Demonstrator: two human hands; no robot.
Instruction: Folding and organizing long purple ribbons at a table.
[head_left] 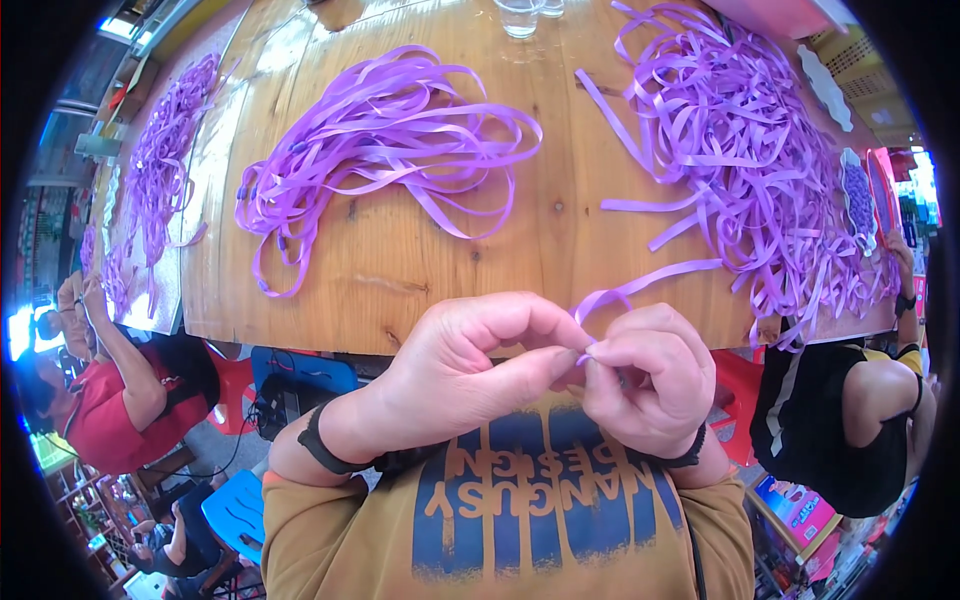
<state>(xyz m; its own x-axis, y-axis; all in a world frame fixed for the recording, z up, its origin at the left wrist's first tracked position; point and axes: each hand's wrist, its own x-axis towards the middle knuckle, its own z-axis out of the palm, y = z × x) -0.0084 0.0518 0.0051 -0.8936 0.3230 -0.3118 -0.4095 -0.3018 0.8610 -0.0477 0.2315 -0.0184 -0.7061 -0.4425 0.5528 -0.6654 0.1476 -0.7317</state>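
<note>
Left hand (480, 365) and right hand (655, 365) nearly touching, both pinched on one skinny purple ribbon (665, 273)

So the ribbon's right at the fingertips, just off the near edge of the tabletop (560, 160) and in front of a tan shirt (340, 535). Thumb and finger are closed on it on both sides, though the exact bit between them is too small to make out. From there it curls up over the wood and runs right to a huge messy heap (740, 150) of the same stuff. There's also a looser looped bundle (350, 110) up to the left, and another pile (165, 150) way over on the left side, near someone in a red top (115, 425). Clear glass (518, 18) at the far edge too.
</note>
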